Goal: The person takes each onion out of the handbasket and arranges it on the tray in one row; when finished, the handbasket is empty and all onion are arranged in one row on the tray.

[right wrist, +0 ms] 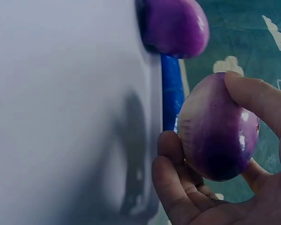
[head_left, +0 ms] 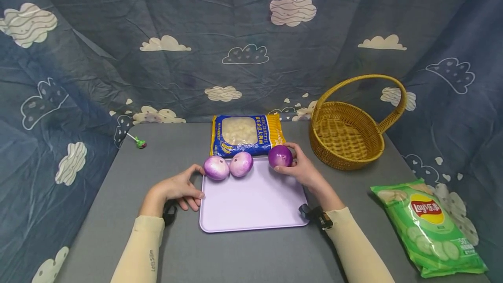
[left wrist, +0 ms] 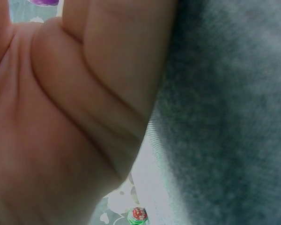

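Note:
In the head view my right hand holds a purple onion over the far right corner of a lavender tray. The right wrist view shows its thumb and fingers curled round the onion. Two more purple-and-white onions, a left one and a right one, sit side by side at the tray's far left. Beside the tray's left edge is my left hand, fingers loosely bent and gripping nothing. One of its digits reaches close to the left onion; whether they touch is unclear.
Behind the tray lies a blue and yellow pasta bag. A wicker basket with a tall handle stands at the back right, and a green chip bag lies at the right. A lollipop rests at the back left.

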Demonstrator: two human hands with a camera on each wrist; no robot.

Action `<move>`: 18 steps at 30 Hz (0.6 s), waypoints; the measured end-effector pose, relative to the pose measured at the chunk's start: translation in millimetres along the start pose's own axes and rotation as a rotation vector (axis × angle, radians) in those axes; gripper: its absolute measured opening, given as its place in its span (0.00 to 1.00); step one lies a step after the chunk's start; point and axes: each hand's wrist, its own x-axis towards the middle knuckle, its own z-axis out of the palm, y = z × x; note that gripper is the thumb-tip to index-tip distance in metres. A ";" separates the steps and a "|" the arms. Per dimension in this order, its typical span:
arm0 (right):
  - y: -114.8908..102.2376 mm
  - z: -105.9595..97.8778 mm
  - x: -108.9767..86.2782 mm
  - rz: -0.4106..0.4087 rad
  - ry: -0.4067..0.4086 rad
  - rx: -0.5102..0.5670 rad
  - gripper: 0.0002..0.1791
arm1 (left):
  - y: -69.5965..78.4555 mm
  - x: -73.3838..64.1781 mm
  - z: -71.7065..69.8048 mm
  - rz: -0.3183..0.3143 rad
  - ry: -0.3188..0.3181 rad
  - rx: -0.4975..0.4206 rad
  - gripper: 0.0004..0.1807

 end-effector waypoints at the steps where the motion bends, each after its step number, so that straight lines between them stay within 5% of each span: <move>1: 0.6 1.9 0.3 -0.004 -0.006 -0.008 0.50 | -0.1 0.1 -0.1 -0.001 0.000 0.000 0.38; 18: 5.6 17.6 1.2 0.045 -0.040 -0.122 0.50 | 0.0 -0.7 -0.2 -0.003 0.005 0.010 0.39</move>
